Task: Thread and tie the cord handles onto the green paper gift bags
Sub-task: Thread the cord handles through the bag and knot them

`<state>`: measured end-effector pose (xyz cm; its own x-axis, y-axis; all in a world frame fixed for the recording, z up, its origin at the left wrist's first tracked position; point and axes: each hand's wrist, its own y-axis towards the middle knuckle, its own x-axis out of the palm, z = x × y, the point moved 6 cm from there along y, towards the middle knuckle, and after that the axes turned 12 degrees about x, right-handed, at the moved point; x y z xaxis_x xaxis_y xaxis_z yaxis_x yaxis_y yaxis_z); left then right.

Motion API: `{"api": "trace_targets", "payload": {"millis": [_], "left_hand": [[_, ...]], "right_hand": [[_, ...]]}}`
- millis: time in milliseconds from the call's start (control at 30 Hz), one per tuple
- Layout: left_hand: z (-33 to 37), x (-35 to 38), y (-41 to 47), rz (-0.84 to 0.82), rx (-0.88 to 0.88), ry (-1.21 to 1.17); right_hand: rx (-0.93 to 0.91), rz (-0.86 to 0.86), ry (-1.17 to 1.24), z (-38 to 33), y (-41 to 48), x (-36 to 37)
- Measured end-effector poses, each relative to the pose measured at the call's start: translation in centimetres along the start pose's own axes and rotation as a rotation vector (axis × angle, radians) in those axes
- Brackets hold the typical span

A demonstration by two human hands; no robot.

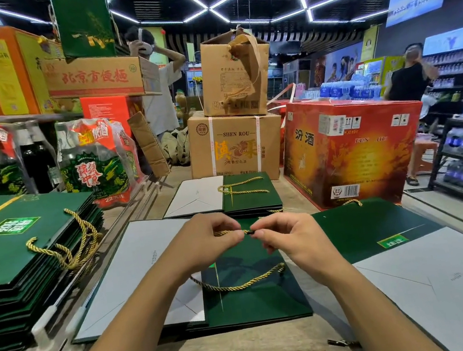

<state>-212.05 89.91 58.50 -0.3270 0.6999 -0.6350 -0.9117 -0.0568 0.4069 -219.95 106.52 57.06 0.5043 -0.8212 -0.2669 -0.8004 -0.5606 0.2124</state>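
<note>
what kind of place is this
Probably a supermarket or drinks shop: bottled water fills the shelves on the right, and liquor cartons stand stacked ahead.

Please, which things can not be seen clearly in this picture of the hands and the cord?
1. Head view: the left hand and right hand pinch the gold cord, covering parts of it; any knot cannot be confirmed.
2. Head view: both hands hide the upper edge of the green bag.
3. Head view: print on the grey panel is too small to read.
</note>
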Motion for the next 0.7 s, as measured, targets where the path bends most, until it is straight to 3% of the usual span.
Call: {"api": "trace_targets", "payload": {"millis": [200, 300, 367, 533, 700], "left_hand": [[0.2, 0.0, 2.6, 0.096, -0.004, -0.022], [-0.7, -0.2, 4.3, 0.144, -0.059, 0.009], [-1.5, 0.0, 5.1, 0.164, -0.106, 0.026], [-4.5, 1.8, 5.0, 0.162, -0.192, 0.052], [-6.3, 3.3, 4.6, 0.131, -0.242, 0.045]], "right_hand": [[0.042, 0.038, -0.033, -1.3, 2.1, 0.0], [0.181, 0.199, -0.087, -0.1, 4.8, -1.7], [0.304, 0.255, -0.247, 1.6, 6.6, -2.4], [0.509, 0.12, -0.576, 5.5, 8.9, -1.1], [0.514, 0.158, -0.503, 6.5, 9.3, -0.9]]}}
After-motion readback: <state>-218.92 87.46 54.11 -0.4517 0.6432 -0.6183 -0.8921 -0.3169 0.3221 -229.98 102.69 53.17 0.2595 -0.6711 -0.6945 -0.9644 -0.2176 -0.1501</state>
